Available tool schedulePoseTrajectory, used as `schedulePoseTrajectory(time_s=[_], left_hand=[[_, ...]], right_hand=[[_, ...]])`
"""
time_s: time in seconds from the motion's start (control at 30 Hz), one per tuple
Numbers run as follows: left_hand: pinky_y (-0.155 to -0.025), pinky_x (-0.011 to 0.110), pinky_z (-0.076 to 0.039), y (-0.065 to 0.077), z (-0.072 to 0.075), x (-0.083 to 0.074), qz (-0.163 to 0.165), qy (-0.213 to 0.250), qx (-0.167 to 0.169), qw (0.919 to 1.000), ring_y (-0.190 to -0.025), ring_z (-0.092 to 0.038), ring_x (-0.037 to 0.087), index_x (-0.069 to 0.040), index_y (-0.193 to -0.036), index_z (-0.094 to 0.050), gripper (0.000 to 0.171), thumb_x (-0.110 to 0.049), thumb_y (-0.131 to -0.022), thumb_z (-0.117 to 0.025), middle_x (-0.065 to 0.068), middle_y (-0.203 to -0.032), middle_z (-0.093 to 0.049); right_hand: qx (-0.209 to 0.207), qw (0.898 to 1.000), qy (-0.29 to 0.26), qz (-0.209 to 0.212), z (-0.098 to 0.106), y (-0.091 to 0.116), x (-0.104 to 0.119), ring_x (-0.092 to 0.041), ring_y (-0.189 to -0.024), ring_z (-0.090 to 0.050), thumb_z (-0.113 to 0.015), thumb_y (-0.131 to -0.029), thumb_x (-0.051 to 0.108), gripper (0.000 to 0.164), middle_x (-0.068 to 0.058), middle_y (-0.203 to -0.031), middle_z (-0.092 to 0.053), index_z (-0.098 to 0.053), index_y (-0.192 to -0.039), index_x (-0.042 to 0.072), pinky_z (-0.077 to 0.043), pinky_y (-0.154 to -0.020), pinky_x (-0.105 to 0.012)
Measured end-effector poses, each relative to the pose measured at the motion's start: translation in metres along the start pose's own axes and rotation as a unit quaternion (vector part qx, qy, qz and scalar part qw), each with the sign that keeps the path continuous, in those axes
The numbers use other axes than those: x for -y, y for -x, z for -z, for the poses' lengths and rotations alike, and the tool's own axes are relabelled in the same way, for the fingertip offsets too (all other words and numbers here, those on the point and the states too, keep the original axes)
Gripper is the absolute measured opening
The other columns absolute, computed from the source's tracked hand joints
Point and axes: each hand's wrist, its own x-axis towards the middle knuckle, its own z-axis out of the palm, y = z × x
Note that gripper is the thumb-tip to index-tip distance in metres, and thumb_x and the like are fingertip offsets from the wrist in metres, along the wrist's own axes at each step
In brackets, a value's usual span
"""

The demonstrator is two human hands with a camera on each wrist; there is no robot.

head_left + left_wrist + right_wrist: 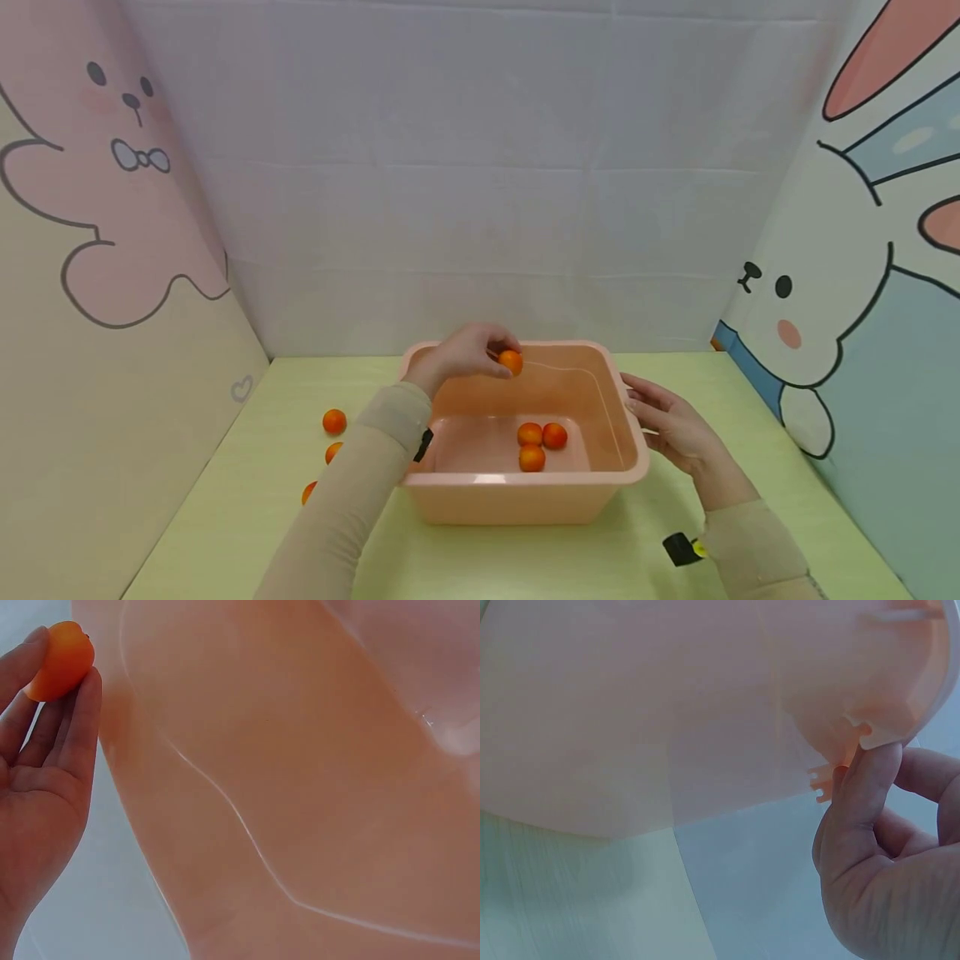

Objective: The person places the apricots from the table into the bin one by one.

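My left hand (467,352) pinches a small tangerine (511,362) between thumb and fingers, over the far part of a peach plastic basin (517,500). The left wrist view shows the same tangerine (63,661) at the fingertips, beside the basin's wall (247,750). Three tangerines (532,457) lie together on the basin's floor, right of its middle. At the basin's right side, my right hand (675,429) holds the rim. In the right wrist view its fingers (874,780) are bent at the rim's underside, near small notched tabs (821,784).
Three more tangerines (334,422) lie on the pale green table (247,533) left of the basin, two partly hidden by my left sleeve. A white sheet (480,183) stands behind. Panels with cartoon animals (817,275) border both sides.
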Motion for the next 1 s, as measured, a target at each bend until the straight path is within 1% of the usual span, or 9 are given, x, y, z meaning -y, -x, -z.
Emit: schedulePoseTrajectory(time_s=[0.2,0.33,0.43,0.5,0.57,0.67,0.73,0.9,1.0], left_hand=[[-0.086,0.026,-0.054,0.000,-0.004,0.001,0.009,-0.011,0.012,0.9998,-0.097,-0.064,0.019,-0.003,-0.114,-0.069,0.033,-0.002,-0.083,-0.079,0.005,-0.106,-0.068],[-0.087,0.025,-0.054,-0.001,-0.007,0.005,0.012,-0.010,0.037,0.9992,-0.095,-0.064,0.019,-0.001,-0.116,-0.069,0.034,-0.002,-0.083,-0.079,0.005,-0.104,-0.068],[-0.085,0.025,-0.054,-0.002,-0.011,0.010,0.026,-0.002,0.063,0.9977,-0.093,-0.063,0.019,-0.004,-0.113,-0.070,0.030,-0.004,-0.084,-0.078,0.002,-0.101,-0.068],[-0.084,0.026,-0.054,-0.002,-0.013,0.012,0.042,0.007,0.076,0.9962,-0.091,-0.062,0.019,-0.007,-0.111,-0.071,0.028,-0.004,-0.084,-0.078,0.000,-0.099,-0.068],[-0.084,0.026,-0.054,-0.001,-0.014,0.013,0.056,0.013,0.085,0.9948,-0.092,-0.061,0.020,-0.008,-0.110,-0.071,0.027,-0.003,-0.085,-0.077,0.000,-0.099,-0.067],[-0.086,0.027,-0.054,0.000,-0.016,0.013,0.065,0.016,0.090,0.9937,-0.093,-0.060,0.021,-0.008,-0.110,-0.070,0.028,-0.001,-0.084,-0.077,0.001,-0.100,-0.066],[-0.087,0.027,-0.054,0.000,-0.017,0.014,0.068,0.016,0.092,0.9933,-0.095,-0.061,0.021,-0.005,-0.113,-0.069,0.031,0.000,-0.083,-0.077,0.003,-0.103,-0.067],[-0.093,0.030,-0.052,0.001,-0.016,0.014,0.072,0.005,0.098,0.9926,-0.108,-0.061,0.025,0.000,-0.126,-0.064,0.043,0.000,-0.085,-0.076,0.011,-0.121,-0.065],[-0.095,0.031,-0.052,0.001,-0.014,0.013,0.064,0.001,0.092,0.9937,-0.110,-0.061,0.025,0.000,-0.129,-0.063,0.044,-0.002,-0.086,-0.076,0.012,-0.125,-0.064]], right_hand=[[0.008,1.000,-0.002,0.008,0.002,-0.001,0.000,-0.011,-0.095,-0.064,-0.055,-0.103,0.020,0.064,0.005,-0.117,-0.059,-0.024,-0.156,0.003,-0.058,-0.077,-0.028],[0.012,1.000,-0.009,0.011,0.002,-0.001,0.000,-0.011,-0.095,-0.065,-0.055,-0.103,0.019,0.064,0.005,-0.116,-0.059,-0.023,-0.156,0.003,-0.058,-0.077,-0.028],[0.014,1.000,-0.014,0.012,0.002,0.000,0.000,-0.011,-0.095,-0.065,-0.054,-0.104,0.018,0.063,0.005,-0.116,-0.059,-0.023,-0.156,0.002,-0.058,-0.077,-0.028],[0.013,1.000,-0.015,0.012,0.002,0.000,0.000,-0.011,-0.095,-0.065,-0.054,-0.104,0.018,0.063,0.005,-0.116,-0.060,-0.023,-0.156,0.002,-0.058,-0.077,-0.028],[0.012,1.000,-0.012,0.012,0.002,0.000,0.000,-0.011,-0.095,-0.065,-0.054,-0.103,0.018,0.063,0.005,-0.116,-0.059,-0.023,-0.156,0.002,-0.058,-0.077,-0.028],[0.008,1.000,-0.004,0.009,0.002,0.000,0.000,-0.011,-0.095,-0.065,-0.055,-0.103,0.020,0.064,0.005,-0.117,-0.060,-0.023,-0.156,0.003,-0.058,-0.076,-0.028],[0.006,1.000,0.001,0.008,0.002,0.000,0.000,-0.011,-0.095,-0.065,-0.055,-0.103,0.020,0.064,0.005,-0.117,-0.060,-0.023,-0.156,0.003,-0.058,-0.076,-0.028],[0.006,1.000,-0.002,0.006,0.001,0.000,0.000,-0.011,-0.095,-0.065,-0.055,-0.103,0.020,0.064,0.005,-0.117,-0.060,-0.023,-0.156,0.003,-0.058,-0.076,-0.028],[0.004,1.000,-0.004,0.005,0.001,0.000,0.000,-0.011,-0.095,-0.065,-0.055,-0.103,0.020,0.065,0.005,-0.117,-0.060,-0.023,-0.156,0.003,-0.058,-0.076,-0.028]])
